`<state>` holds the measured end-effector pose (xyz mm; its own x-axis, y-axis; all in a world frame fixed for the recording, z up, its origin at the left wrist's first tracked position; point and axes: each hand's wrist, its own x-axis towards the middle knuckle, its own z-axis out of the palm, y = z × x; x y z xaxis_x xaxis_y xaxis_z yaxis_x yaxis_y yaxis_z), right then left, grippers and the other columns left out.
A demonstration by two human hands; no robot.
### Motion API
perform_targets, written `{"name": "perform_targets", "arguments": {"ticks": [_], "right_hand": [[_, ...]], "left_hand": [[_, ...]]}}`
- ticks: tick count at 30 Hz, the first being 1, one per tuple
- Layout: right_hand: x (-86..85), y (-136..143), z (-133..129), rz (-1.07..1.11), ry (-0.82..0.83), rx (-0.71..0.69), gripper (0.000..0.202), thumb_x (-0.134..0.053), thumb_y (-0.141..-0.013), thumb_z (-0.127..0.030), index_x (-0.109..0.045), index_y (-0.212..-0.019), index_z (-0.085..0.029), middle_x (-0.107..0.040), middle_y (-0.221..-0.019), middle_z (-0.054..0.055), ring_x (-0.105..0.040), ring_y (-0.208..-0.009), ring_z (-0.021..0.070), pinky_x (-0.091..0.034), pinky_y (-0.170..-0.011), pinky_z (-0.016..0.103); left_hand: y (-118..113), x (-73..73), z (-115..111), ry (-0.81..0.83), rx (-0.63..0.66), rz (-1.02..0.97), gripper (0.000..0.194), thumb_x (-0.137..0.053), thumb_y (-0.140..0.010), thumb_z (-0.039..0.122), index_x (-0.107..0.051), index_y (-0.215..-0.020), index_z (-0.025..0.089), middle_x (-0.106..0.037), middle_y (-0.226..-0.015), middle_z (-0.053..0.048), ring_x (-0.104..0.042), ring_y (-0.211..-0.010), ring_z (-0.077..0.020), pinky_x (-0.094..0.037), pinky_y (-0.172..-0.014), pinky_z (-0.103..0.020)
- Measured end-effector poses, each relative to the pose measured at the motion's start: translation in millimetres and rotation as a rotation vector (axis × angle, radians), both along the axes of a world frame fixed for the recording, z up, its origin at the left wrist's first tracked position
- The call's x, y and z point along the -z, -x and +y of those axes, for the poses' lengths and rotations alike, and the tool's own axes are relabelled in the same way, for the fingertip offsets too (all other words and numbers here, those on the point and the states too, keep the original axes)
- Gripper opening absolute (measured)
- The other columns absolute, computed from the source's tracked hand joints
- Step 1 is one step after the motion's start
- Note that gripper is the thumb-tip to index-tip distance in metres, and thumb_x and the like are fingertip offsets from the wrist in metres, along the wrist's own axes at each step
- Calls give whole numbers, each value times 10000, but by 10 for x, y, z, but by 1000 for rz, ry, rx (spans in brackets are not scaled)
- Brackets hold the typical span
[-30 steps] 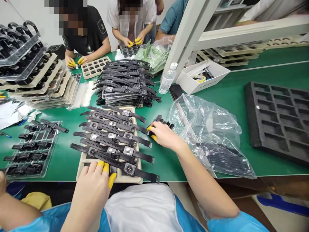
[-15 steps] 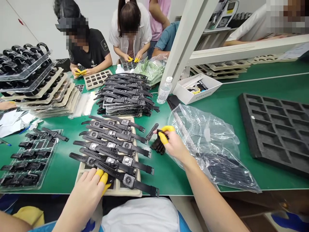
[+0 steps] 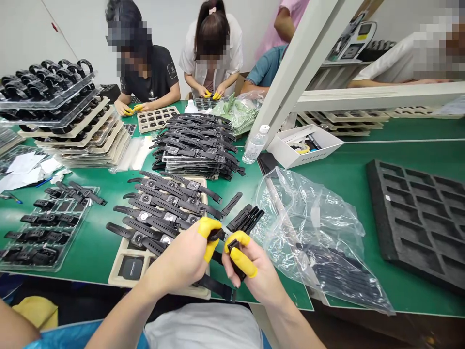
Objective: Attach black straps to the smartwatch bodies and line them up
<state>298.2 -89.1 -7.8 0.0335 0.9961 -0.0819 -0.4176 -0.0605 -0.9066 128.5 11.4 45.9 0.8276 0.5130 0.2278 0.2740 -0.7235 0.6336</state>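
Note:
My left hand (image 3: 185,252), with yellow finger covers on its fingertips, pinches a small black watch body (image 3: 216,235) above the tray's right side. Facing it, my right hand (image 3: 254,264), also in yellow finger covers, grips a black watch strap (image 3: 232,245); the two pieces are a small gap apart. Beneath my left arm lies a beige tray (image 3: 115,272) with rows of strapped smartwatches (image 3: 145,216), sensor backs up. A strapless watch body (image 3: 131,267) sits in its front left compartment. Loose black straps (image 3: 247,218) lie beyond my right hand.
A clear plastic bag (image 3: 308,203) of straps lies at right, near a black foam tray (image 3: 417,228). Behind stand stacked watches (image 3: 196,140), a bottle (image 3: 255,145) and a white box (image 3: 305,150). Tray stacks (image 3: 83,131) rise at left; co-workers sit across.
My left hand has lifted a watch body from the tray and moved right. My right hand has come nearer from the loose strap pile with a strap. The camera view has shifted slightly.

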Motion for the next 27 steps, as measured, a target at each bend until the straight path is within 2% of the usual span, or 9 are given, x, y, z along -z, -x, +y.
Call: {"name": "perform_targets", "arguments": {"ticks": [3, 6, 14, 17, 23, 27], "right_hand": [[8, 8, -52, 5, 30, -44, 402, -604, -1014, -608, -541, -949, -216, -561, -570, -63, -360, -424, 75, -282, -460, 231], [5, 3, -65, -24, 29, -107, 449, -622, -992, -641, -560, -948, -199, -536, -554, -68, -357, -443, 77, -285, -473, 234], [23, 76, -11, 45, 35, -129, 494, -665, -948, -669, -567, -977, -186, -488, -503, -100, -325, -406, 74, -250, -440, 235], [11, 79, 14, 72, 45, -154, 518, -701, -908, -684, -567, -957, -186, -504, -501, -102, -343, -389, 68, -251, -420, 223], [33, 54, 70, 140, 32, -95, 508, -741, -875, -666, -560, -925, -195, -540, -495, -102, -385, -377, 68, -280, -395, 205], [30, 67, 109, 232, 31, -101, 489, -797, -837, -618, -573, -892, -187, -559, -491, -96, -394, -357, 64, -283, -382, 211]], "left_hand": [[-105, 123, 36, -54, 106, -28, 524, -413, -930, 26, -505, -1435, 133, -675, -1321, -158, -647, -1258, -239, -580, -1077, -395], [-62, 149, 30, -102, 152, -14, 544, -399, -920, 14, -541, -1434, 123, -666, -1357, -167, -620, -1297, -248, -577, -1091, -403], [22, 172, 58, -52, 152, -94, 648, -409, -857, 5, -554, -1459, 193, -696, -1343, -134, -652, -1277, -234, -590, -1080, -410], [33, 178, 82, -135, 145, -95, 647, -412, -868, -1, -571, -1453, 224, -720, -1327, -108, -683, -1251, -218, -597, -1069, -363], [10, 195, 131, -252, 120, -164, 580, -427, -930, 31, -564, -1456, 236, -738, -1316, -90, -710, -1237, -201, -598, -1054, -291], [30, 310, 157, -312, 104, -186, 577, -459, -941, 69, -550, -1476, 268, -726, -1338, -71, -715, -1231, -201, -594, -1051, -262]]}}
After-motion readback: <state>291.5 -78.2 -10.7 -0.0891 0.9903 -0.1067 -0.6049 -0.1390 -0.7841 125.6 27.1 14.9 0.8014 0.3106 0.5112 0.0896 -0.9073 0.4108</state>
